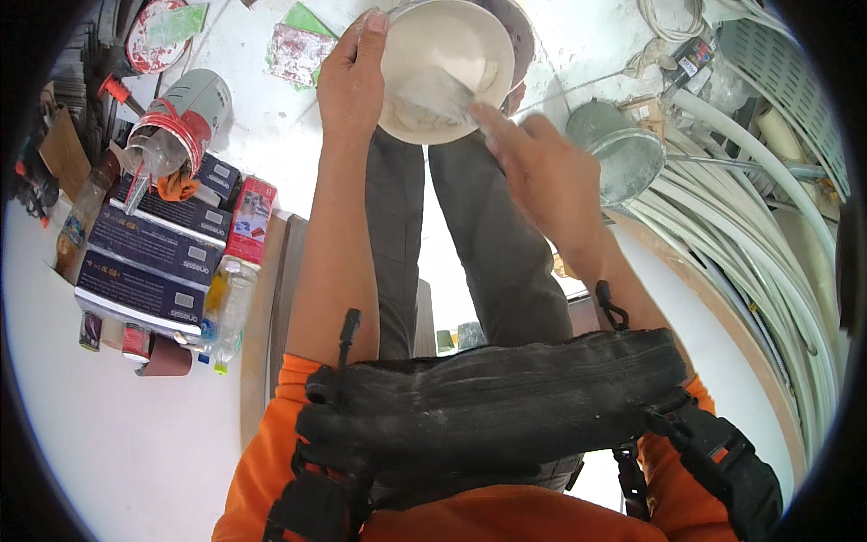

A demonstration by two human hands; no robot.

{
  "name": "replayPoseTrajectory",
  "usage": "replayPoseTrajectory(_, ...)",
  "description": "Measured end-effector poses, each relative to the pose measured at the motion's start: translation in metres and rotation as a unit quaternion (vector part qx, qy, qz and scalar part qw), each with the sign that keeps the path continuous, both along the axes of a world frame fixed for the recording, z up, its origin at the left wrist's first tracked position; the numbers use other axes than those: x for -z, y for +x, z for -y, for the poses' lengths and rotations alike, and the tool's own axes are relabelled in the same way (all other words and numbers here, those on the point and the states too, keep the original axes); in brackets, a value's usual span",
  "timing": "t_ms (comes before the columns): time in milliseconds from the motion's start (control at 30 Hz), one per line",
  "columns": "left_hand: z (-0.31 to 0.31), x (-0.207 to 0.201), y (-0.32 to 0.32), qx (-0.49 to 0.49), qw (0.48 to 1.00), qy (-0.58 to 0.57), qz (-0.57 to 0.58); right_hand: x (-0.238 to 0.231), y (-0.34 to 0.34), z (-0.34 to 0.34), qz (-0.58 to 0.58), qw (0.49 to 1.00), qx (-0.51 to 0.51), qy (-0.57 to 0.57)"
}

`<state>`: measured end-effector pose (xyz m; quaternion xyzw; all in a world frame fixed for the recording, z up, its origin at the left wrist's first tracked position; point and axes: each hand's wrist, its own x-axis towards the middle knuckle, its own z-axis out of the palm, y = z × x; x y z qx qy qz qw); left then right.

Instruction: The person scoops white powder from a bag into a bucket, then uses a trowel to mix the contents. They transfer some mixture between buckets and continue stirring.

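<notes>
My left hand [355, 79] grips the left rim of a round cream bowl [492, 50], thumb up along its edge. Pale, wet paste [429, 56] coats the inside of the bowl. My right hand [545, 167], smeared by motion, is closed around a putty knife [442, 94] at the bowl's right side. Its blurred metal blade lies inside the bowl, low against the near wall. The bowl is held above and just beyond my knees, tilted so that its inside shows.
Left stand a paint bucket [200, 98] with bottles in it, stacked dark boxes [149, 248] and a plastic bottle [237, 294]. Right are a grey bucket [623, 167] and coiled white hoses [768, 262]. Dusty sanding sheets [298, 54] lie on the tiled floor [244, 45].
</notes>
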<state>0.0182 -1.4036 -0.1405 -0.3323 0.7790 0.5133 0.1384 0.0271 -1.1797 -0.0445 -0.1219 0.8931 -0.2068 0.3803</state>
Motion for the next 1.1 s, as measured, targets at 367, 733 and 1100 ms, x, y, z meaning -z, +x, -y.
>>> replayPoseTrajectory(367, -0.006, -0.001, 0.005, -0.06, 0.998, -0.016, -0.009, 0.059, -0.035, -0.001, -0.126, 0.989, -0.014, -0.074)
replayPoseTrajectory(733, -0.017, -0.013, -0.003, -0.045, 0.992, -0.103, 0.057, 0.04, -0.04, -0.002, -0.136, 0.988, -0.077, -0.014)
replayPoseTrajectory(1100, -0.027, -0.009, -0.005, -0.042, 0.987, -0.146, 0.041, 0.062, -0.018, 0.006, -0.089, 0.996, 0.014, 0.008)
